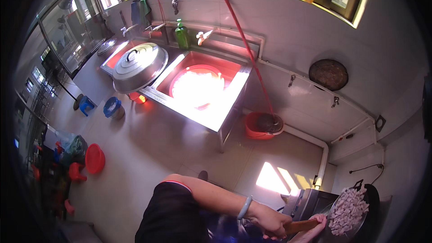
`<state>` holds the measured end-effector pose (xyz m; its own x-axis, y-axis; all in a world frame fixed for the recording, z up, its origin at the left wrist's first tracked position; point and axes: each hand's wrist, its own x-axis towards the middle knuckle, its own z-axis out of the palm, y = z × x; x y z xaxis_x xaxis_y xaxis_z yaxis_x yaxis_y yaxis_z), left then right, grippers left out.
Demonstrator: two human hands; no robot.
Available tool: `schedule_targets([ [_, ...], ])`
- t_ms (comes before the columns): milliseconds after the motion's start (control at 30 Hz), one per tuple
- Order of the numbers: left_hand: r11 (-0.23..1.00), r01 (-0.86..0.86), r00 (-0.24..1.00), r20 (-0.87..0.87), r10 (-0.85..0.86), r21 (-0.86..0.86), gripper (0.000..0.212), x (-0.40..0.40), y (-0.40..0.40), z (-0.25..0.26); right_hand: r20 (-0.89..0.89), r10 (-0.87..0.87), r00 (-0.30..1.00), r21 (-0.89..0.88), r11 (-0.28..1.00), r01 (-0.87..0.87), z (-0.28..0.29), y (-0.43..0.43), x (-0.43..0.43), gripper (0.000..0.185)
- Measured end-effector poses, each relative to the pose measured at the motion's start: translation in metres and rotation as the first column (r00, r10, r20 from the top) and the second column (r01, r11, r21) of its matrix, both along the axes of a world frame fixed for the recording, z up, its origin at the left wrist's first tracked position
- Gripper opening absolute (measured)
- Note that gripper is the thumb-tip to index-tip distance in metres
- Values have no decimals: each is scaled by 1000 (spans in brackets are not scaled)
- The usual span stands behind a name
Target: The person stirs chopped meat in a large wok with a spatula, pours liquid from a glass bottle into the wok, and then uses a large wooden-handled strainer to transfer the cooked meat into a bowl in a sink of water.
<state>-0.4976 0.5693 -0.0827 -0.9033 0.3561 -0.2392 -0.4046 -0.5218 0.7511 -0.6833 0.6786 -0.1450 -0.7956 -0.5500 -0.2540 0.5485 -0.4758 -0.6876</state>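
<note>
My left hand (pixel 271 222), with a pale bangle at the wrist, is closed around the wooden handle (pixel 300 226) of a cooking tool. Farther along the same handle, my right hand (pixel 319 222) grips it close to the wok's rim. Small pale pieces of what looks like chopped meat (pixel 349 209) lie heaped in a dark wok (pixel 373 195), which has a loop handle at its far edge. The tool's working end cannot be made out. The wok sits at a dark stove-like unit (pixel 308 202) in the lower right corner.
A steel sink unit (pixel 162 96) holds a red basin (pixel 173 84), glaring in sunlight. A large domed lid (pixel 140 65) rests on it beside a green pump bottle (pixel 182 35). A mop (pixel 251 54) stands in a red bucket (pixel 258 131). Stools and a red tub (pixel 95 158) are leftward.
</note>
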Motion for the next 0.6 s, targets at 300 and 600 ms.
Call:
schedule_targets([
  [300, 904, -390, 917, 18, 399, -176, 55, 313, -122, 47, 361, 475, 803, -164, 880, -447, -9, -241, 214, 28],
  [600, 536, -771, 523, 140, 841, -343, 77, 457, -164, 17, 250, 705, 663, 96, 664, -742, -40, -424, 424, 8],
])
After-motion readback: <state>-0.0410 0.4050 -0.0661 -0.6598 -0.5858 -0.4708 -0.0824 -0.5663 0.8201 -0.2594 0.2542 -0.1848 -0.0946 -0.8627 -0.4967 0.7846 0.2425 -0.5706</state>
